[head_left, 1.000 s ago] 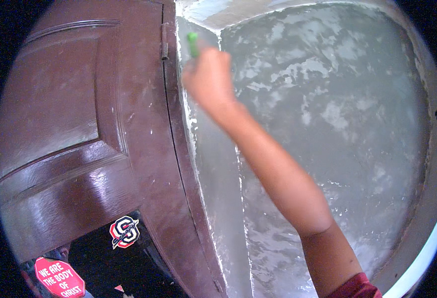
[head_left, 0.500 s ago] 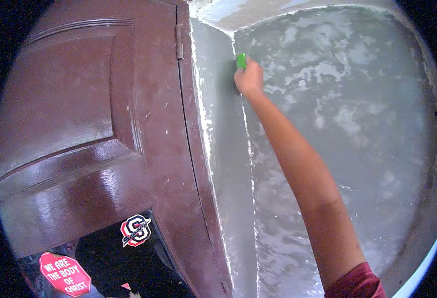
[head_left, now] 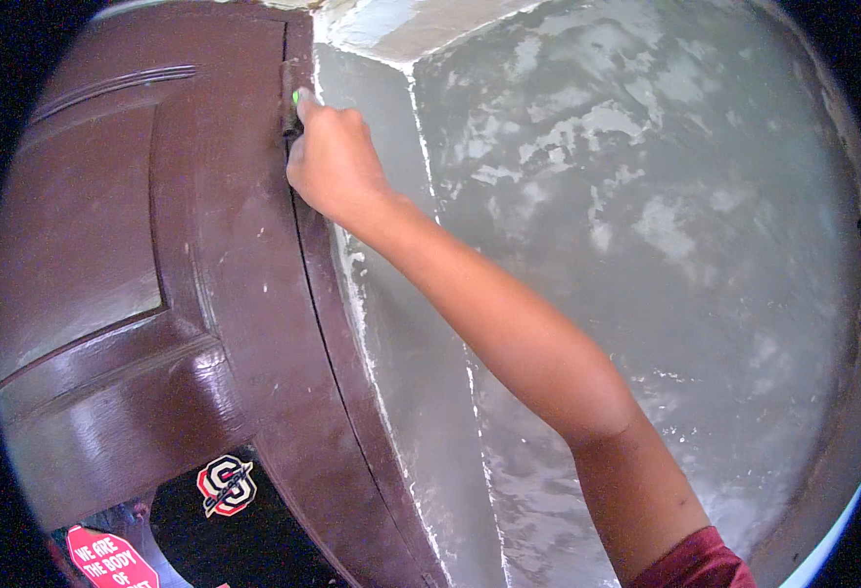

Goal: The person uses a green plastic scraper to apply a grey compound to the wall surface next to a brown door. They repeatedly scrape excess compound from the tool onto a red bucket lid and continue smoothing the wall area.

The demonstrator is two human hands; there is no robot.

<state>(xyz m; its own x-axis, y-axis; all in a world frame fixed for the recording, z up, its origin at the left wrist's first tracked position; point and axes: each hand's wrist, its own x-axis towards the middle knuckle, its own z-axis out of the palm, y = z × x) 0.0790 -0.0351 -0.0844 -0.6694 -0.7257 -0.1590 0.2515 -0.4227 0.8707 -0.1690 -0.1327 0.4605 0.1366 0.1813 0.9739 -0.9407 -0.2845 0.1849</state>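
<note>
- The right hand (head_left: 337, 157) is now pressing against the door's hinge edge, high up near the top hinge (head_left: 292, 103); 0.5 s ago it was sitting further right, at the corner of the grey wall, and 1 s ago it was close to the door edge again.
- Judgement: the hand is working back and forth across the jamb, and the work is now shifting from the wall corner onto the strip beside the door (head_left: 127, 274).
- The hand is closed around a small green tool (head_left: 298, 96); only its green tip is showing above the knuckles, so its kind cannot be told.
- The tool tip is lying just beside the hinge, at the seam between the door and the jamb (head_left: 372, 245).
- The left hand is not appearing in the view.
- The wall (head_left: 646, 216) is showing patchy grey and white coating; white flecks are running along the jamb edges.
- No container is appearing anywhere in the view, so no contents are being reported.
- 2 stickers (head_left: 226, 485) are sitting low on the door's dark panel.
</note>
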